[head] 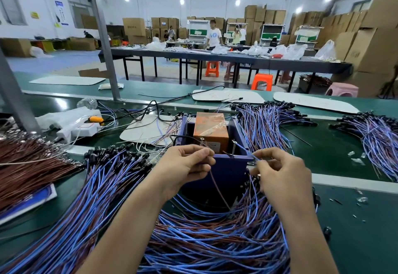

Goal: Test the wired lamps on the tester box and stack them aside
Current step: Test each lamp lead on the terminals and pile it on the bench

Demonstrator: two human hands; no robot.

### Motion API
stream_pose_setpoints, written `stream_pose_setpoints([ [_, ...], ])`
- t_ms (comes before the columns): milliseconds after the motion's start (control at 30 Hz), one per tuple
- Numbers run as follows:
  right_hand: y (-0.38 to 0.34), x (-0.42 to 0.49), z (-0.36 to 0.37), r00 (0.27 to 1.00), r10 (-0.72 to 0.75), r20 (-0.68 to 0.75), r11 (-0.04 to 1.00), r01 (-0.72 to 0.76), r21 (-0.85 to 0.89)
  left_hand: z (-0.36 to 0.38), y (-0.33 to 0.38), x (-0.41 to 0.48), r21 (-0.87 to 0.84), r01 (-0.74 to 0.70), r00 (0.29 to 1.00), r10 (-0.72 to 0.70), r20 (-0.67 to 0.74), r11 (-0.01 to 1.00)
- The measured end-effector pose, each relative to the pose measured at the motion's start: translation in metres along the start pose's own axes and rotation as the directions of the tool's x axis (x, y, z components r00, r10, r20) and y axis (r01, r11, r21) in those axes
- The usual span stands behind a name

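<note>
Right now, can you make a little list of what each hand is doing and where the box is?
tester box: blue, open on top, orange block inside
left hand: pinches a brown wire at the box's near rim
right hand: pinches a blue wire near a screw on the box
left pile: blue and brown wires, black ends
right pile: same kind

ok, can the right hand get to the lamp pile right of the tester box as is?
Probably yes. The right hand pinches a blue wire at the near corner of the tester box; the lamp pile lies open on the belt just beyond, nothing standing between. The wire would come along.
</note>
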State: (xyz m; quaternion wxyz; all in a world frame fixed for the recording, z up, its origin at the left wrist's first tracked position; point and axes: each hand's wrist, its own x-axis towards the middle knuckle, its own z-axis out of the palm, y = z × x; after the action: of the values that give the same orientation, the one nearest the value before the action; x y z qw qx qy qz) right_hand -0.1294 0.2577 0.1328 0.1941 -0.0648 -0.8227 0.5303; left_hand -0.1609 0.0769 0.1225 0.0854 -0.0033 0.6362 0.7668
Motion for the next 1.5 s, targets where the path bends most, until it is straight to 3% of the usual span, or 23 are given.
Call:
stream_pose_setpoints([
  [433,0.014,0.005,0.010,0.998,0.066,-0.014,0.976,-0.068,-0.205,-0.004,-0.015,0.010,0.056,0.058,0.991,-0.050,-0.125,0.997],
  [933,0.014,0.006,0.010,0.997,0.070,-0.016,0.976,-0.072,-0.208,-0.008,-0.016,0.011,-0.023,0.062,0.988,-0.064,-0.138,0.998],
  [1000,0.015,0.007,0.008,0.998,0.060,0.010,0.979,-0.057,-0.196,-0.007,-0.015,0.011,0.001,0.068,0.991,-0.068,-0.113,0.998],
  [1067,0.013,0.006,0.006,0.992,0.028,0.124,0.989,-0.010,-0.146,-0.012,-0.009,0.009,0.104,0.076,0.996,-0.071,-0.045,0.992],
  [1133,0.009,0.002,0.005,0.946,0.003,0.324,0.999,0.010,-0.038,-0.028,0.003,0.002,0.296,0.063,0.996,-0.079,0.043,0.953],
  [1200,0.005,-0.002,0.005,0.837,-0.015,0.548,1.000,0.017,0.001,-0.052,0.016,-0.005,0.486,0.029,0.997,-0.061,0.050,0.874],
  [1300,0.003,-0.006,0.009,0.640,0.003,0.768,0.993,0.086,-0.076,-0.093,0.024,-0.008,0.665,0.083,0.980,0.060,-0.190,0.742],
  [1367,0.002,-0.009,0.015,0.589,0.049,0.806,0.981,0.124,-0.150,-0.112,0.021,-0.005,0.789,0.195,0.946,0.100,-0.308,0.583],
  [1433,0.001,-0.012,0.021,0.556,0.091,0.826,0.962,0.165,-0.218,-0.122,0.012,-0.002,0.836,0.302,0.942,-0.006,-0.337,0.458],
  [1500,0.001,-0.014,0.025,0.523,0.116,0.845,0.955,0.176,-0.239,-0.121,0.001,0.000,0.817,0.395,0.918,-0.210,-0.336,0.419],
])
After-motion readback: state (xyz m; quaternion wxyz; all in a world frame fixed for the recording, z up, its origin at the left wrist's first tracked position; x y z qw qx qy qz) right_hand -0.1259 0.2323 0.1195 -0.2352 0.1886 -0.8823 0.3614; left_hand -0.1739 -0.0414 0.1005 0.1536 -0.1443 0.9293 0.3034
